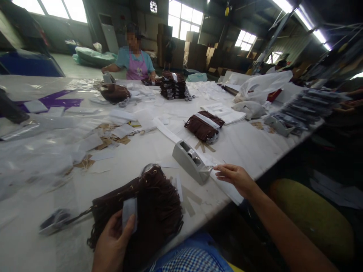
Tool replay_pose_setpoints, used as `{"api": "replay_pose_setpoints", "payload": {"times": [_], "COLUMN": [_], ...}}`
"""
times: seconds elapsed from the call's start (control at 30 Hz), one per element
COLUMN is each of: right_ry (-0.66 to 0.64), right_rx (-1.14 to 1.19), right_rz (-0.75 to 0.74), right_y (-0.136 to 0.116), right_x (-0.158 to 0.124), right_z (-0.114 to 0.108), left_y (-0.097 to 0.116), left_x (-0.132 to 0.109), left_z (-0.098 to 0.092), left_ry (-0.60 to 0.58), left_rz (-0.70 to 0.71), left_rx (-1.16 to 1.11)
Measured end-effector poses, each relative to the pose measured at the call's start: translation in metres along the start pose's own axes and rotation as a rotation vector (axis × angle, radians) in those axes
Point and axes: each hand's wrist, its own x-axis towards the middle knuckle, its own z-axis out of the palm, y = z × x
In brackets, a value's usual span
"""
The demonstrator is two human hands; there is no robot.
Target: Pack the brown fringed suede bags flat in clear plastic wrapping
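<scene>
My left hand pinches a small whitish packet between thumb and fingers. It holds the packet against a dark brown fringed bag with metal eyelets, which lies at the table's near edge. A wrapped end on a dark strap lies to the bag's left. At the front end of a grey tape dispenser, my right hand has its thumb and forefinger together at the clear tape end. How much tape is drawn out is hard to make out.
Another brown fringed bag with a white band lies beyond the dispenser. Paper cards and brown tags litter the left side. Across the table, a co-worker stands by stacked brown bags. Grey wrapped goods are piled at right.
</scene>
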Motion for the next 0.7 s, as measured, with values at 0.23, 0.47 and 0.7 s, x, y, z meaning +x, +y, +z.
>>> {"api": "replay_pose_setpoints", "payload": {"times": [0.23, 0.47, 0.7], "right_ry": [0.084, 0.089, -0.487], "right_rx": [0.046, -0.101, -0.241], "right_rz": [0.087, -0.084, -0.288], "right_y": [0.044, 0.048, 0.014], "right_x": [0.009, -0.016, -0.053], "right_z": [0.005, 0.034, 0.129], "left_y": [0.002, -0.004, -0.006], "left_x": [-0.002, -0.001, -0.002], "left_z": [0.0, -0.003, -0.004], "left_ry": [-0.01, -0.032, -0.118], "left_rz": [0.003, 0.023, 0.175], "left_rx": [0.003, -0.016, -0.021]}}
